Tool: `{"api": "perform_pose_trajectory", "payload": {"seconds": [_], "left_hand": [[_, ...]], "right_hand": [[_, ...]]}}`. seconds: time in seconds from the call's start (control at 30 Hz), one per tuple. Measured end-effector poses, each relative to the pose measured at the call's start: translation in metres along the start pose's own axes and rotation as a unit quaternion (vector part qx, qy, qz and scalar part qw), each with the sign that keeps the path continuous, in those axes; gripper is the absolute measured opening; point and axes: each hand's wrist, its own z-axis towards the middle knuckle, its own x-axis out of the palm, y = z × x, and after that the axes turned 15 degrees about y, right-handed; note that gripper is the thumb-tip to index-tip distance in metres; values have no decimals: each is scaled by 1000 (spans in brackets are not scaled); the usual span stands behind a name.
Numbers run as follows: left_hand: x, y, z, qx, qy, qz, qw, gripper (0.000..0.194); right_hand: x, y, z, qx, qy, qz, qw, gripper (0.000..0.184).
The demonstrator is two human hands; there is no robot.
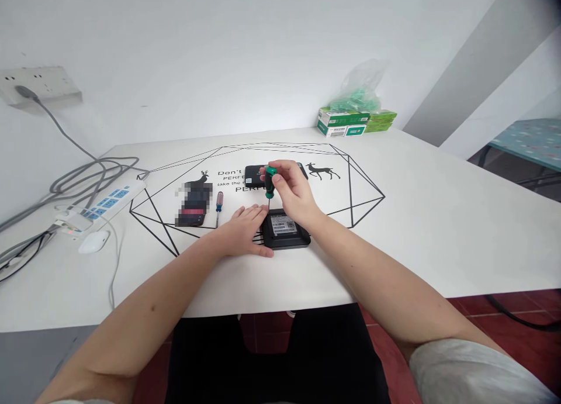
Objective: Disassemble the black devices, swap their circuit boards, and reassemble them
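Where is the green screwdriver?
Near the head view's centre, the green screwdriver is upright in the right hand, tip at the far left corner of the nearer black device, beside the left hand.

Plastic bag (360, 91) atop boxes (343, 121); white case (93, 242) near power strip (114, 200).

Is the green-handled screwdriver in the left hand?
No, the right hand grips the green-handled screwdriver, while the left hand is at the side of the black device.

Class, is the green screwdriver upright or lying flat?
Upright: the right hand holds the screwdriver handle-up, shaft pointing down at the nearer device.
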Motion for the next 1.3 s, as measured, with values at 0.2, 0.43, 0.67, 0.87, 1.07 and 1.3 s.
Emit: {"api": "perform_pose_trajectory", "payload": {"seconds": [0.2, 0.43, 0.67, 0.87, 1.07, 1.3], "left_hand": [[1, 2, 1, 13, -15, -3, 1000, 131], [1, 1, 1, 8, -10, -8, 1000, 132], [1, 1, 1, 9, -10, -9, 1000, 134], [-2, -3, -3, 1, -1, -10, 1000, 131], [-1, -2, -1, 1, -3, -12, 1000, 131], [4, 4, 2, 29, -23, -29, 999, 132]], "right_hand": [[0, 1, 1, -16, -35, -87, 995, 32], [2, 2, -2, -14, -6, -9, 1000, 25], [2, 2, 0, -22, -22, -80, 996, 29], [-2, -1, 1, 2, 29, -4, 1000, 34], [0, 0, 0, -3, 11, -23, 1000, 40], [2, 7, -2, -17, 4, -96, 995, 34]]}}
